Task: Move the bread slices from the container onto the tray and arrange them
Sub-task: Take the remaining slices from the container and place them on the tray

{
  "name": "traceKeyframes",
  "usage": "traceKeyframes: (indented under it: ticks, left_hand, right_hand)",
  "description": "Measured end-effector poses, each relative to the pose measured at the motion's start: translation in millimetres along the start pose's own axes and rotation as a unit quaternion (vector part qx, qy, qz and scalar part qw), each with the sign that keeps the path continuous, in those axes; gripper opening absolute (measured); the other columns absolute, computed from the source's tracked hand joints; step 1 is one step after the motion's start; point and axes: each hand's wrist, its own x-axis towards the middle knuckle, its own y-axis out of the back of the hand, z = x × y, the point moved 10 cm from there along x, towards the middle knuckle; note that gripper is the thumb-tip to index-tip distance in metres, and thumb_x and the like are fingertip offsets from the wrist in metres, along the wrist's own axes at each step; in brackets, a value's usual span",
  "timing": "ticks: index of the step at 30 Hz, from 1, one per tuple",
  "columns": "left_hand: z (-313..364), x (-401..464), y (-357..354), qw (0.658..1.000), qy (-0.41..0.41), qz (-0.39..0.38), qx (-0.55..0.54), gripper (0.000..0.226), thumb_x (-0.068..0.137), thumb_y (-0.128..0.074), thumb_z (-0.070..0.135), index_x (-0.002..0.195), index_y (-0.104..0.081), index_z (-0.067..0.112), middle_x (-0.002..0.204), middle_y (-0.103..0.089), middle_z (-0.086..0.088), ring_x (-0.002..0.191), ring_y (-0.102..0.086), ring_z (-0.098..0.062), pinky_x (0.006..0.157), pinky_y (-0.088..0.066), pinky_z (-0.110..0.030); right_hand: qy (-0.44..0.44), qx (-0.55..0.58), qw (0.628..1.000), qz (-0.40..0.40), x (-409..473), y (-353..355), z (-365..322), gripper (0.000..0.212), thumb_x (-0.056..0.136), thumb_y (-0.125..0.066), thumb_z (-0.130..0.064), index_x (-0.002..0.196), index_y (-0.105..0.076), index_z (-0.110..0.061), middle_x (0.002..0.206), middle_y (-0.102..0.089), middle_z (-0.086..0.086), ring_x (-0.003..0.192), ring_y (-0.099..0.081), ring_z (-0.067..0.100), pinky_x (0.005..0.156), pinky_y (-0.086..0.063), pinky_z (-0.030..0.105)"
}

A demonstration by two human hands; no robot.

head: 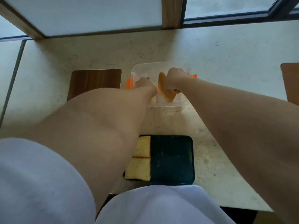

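A bread slice was gripped edge-up by the right hand inside the container; the left hand, grip indeterminable, reached in alongside; tearing of the soft slice or dragging of the container toward the tray was judged possible.

No readable text or labels.

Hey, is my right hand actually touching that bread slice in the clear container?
Touching. The head view shows the right hand closed around the top of the bread slice, which stands tilted inside the clear container, with no gap between them.
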Motion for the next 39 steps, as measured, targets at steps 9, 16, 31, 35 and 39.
traceKeyframes:
  ticks: [9, 16, 31, 35, 39]
  left_hand:
    - [-36.1, -46.9, 52.5, 0.907, -0.085, 0.031, -0.410, 0.012, 0.078, -0.062, 0.018, 0.090, -0.062, 0.018, 0.087, -0.068, -0.003, 0.080, -0.069, -0.022, 0.063, -0.060, -0.037]
    - [-165.5, -106.3, -31.9, 0.768, 0.006, -0.149, -0.623, 0.039, 0.088, -0.064, 0.000, 0.126, -0.058, 0.007, 0.120, -0.066, -0.014, 0.101, -0.071, -0.026, 0.075, -0.060, -0.037]
    - [-261.9, -159.5, -92.2, 0.831, 0.062, -0.170, -0.526, 0.040, 0.090, -0.064, 0.003, 0.127, -0.055, 0.018, 0.125, -0.062, -0.008, 0.109, -0.066, -0.026, 0.076, -0.061, -0.036]
    - [-256.6, -158.8, -94.3, 0.846, 0.058, -0.178, -0.499, 0.043, 0.093, -0.063, 0.005, 0.132, -0.051, 0.017, 0.128, -0.061, -0.009, 0.111, -0.065, -0.027, 0.088, -0.059, -0.045]
    - [-250.7, -156.6, -95.5, 0.848, 0.050, -0.189, -0.493, 0.040, 0.092, -0.063, 0.006, 0.129, -0.053, 0.019, 0.126, -0.062, -0.009, 0.110, -0.066, -0.026, 0.086, -0.060, -0.043]
  right_hand:
    - [-0.013, 0.700, 0.714, -0.015, -94.8, -17.3, 62.6, 0.020, 0.091, -0.063, -0.007, 0.112, -0.062, -0.005, 0.111, -0.071, 0.013, 0.095, -0.071, 0.024, 0.086, -0.060, 0.038]
    - [-0.058, 0.835, 0.534, -0.119, -185.9, -169.1, 96.1, 0.043, 0.088, -0.066, -0.004, 0.130, -0.059, -0.011, 0.116, -0.073, 0.008, 0.107, -0.070, 0.024, 0.087, -0.058, 0.035]
    - [-0.202, 0.845, 0.495, -0.005, -228.5, -272.6, 134.0, 0.020, 0.098, -0.061, -0.008, 0.117, -0.061, -0.016, 0.126, -0.067, 0.012, 0.113, -0.067, 0.025, 0.079, -0.060, 0.034]
    - [-0.224, 0.863, 0.452, 0.040, -216.6, -267.7, 132.0, 0.027, 0.098, -0.062, -0.005, 0.123, -0.057, -0.011, 0.130, -0.063, 0.016, 0.117, -0.063, 0.028, 0.095, -0.056, 0.042]
    - [-0.237, 0.856, 0.456, 0.061, -206.5, -258.8, 132.4, 0.019, 0.097, -0.062, -0.003, 0.115, -0.059, -0.010, 0.129, -0.062, 0.017, 0.116, -0.063, 0.029, 0.096, -0.056, 0.044]
